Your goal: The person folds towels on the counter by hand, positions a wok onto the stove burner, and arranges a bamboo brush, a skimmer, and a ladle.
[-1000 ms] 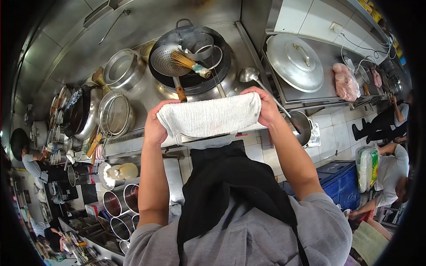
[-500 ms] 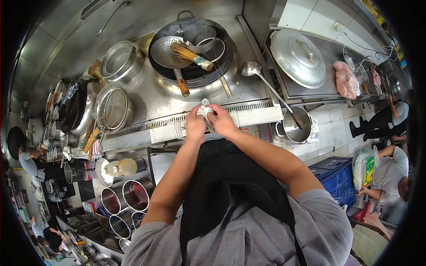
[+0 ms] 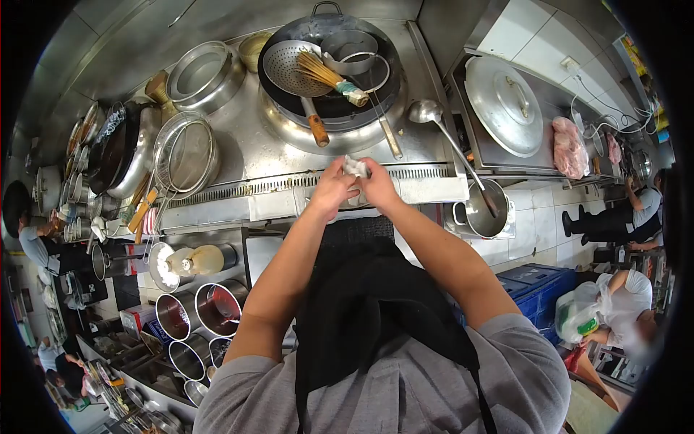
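Steel tabletop (image 3: pixel 240 137): wok (image 3: pixel 302 30) at twelve o'clock, ladle (image 3: pixel 425 111) at one, wire strainer (image 3: pixel 189 155) at ten. Left hand (image 3: pixel 332 189), right hand (image 3: pixel 378 188) close together, fingers curled round bunched white cloth (image 3: pixel 355 167).

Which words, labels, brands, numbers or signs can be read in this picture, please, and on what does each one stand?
No text can be read with certainty.
Clear plastic bag with green print: too blurred to read.
Small dark-blue box with white marks: too small to read.
Crumpled white cloth: no lettering visible.
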The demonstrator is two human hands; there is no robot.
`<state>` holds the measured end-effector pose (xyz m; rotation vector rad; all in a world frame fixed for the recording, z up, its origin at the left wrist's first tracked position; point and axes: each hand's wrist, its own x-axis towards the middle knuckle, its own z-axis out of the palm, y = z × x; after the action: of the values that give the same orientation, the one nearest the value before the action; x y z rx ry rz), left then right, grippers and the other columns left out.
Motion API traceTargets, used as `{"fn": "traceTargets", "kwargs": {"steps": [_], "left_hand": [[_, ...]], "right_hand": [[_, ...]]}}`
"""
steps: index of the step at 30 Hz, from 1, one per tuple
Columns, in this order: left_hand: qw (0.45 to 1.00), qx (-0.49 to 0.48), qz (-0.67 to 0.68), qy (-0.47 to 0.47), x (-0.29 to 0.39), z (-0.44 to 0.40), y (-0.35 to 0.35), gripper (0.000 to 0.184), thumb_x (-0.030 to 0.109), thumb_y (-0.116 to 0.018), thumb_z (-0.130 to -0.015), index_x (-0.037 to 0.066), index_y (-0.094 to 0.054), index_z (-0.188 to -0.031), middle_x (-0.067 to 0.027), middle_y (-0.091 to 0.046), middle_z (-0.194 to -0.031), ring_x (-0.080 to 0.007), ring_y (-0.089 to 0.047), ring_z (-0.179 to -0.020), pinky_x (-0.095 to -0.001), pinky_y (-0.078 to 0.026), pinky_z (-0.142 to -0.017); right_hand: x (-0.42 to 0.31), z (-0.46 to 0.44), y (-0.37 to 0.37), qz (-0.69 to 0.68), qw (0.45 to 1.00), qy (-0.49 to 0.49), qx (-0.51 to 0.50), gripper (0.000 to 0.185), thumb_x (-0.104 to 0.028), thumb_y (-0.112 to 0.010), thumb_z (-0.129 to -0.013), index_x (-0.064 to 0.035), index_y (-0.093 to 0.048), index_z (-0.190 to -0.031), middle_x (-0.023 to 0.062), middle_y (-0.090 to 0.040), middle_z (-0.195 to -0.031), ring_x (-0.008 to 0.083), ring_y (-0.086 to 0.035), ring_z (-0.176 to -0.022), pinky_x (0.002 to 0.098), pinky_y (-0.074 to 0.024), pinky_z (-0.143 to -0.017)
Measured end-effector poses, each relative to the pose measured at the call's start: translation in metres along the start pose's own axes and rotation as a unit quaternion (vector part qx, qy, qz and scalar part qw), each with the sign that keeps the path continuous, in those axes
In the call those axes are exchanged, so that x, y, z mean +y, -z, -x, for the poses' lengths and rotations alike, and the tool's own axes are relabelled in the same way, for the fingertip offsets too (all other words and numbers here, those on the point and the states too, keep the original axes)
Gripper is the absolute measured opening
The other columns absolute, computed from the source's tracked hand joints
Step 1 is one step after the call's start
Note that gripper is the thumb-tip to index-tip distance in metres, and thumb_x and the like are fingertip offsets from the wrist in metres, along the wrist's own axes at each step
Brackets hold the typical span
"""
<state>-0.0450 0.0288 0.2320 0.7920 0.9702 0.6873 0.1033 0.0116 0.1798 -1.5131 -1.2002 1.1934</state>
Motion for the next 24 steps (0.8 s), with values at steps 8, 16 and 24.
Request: {"fn": "traceTargets", "kwargs": {"steps": [8,16,24], "left_hand": [[0.992,0.107,0.055,-0.042,-0.013,0.014,0.075,0.049,0.006,-0.043,-0.098,0.013,-0.04,-0.147,-0.0141,-0.042,-0.15,-0.0303,-0.059,-0.12,-0.045,-0.052,-0.092],[0.99,0.096,-0.099,-0.022,-0.054,-0.001,0.096,0.035,0.001,-0.052,-0.094,0.008,-0.057,-0.128,-0.0084,-0.059,-0.127,-0.0192,-0.061,-0.107,-0.0345,-0.053,-0.082],[0.985,0.082,-0.122,-0.086,-0.043,-0.004,0.11,0.038,0.0,-0.047,-0.094,0.009,-0.057,-0.129,-0.0058,-0.058,-0.13,-0.0174,-0.062,-0.108,-0.0304,-0.052,-0.082]], "right_hand": [[0.025,-0.047,-0.015,-0.241,0.967,-0.058,-0.059,0.045,0.012,-0.05,-0.083,-0.0029,-0.056,-0.125,0.01,-0.065,-0.11,0.0177,-0.063,-0.1,0.0306,-0.0509,-0.089],[0.119,-0.066,-0.022,-0.043,0.988,-0.151,-0.009,0.04,0.004,-0.052,-0.084,-0.006,-0.059,-0.123,0.015,-0.065,-0.11,0.0274,-0.062,-0.103,0.0365,-0.0495,-0.088],[0.032,-0.037,-0.019,0.466,0.884,-0.026,0.01,0.033,-0.004,-0.052,-0.084,-0.0089,-0.061,-0.115,0.019,-0.061,-0.113,0.0369,-0.06,-0.108,0.0469,-0.0478,-0.092]]}}
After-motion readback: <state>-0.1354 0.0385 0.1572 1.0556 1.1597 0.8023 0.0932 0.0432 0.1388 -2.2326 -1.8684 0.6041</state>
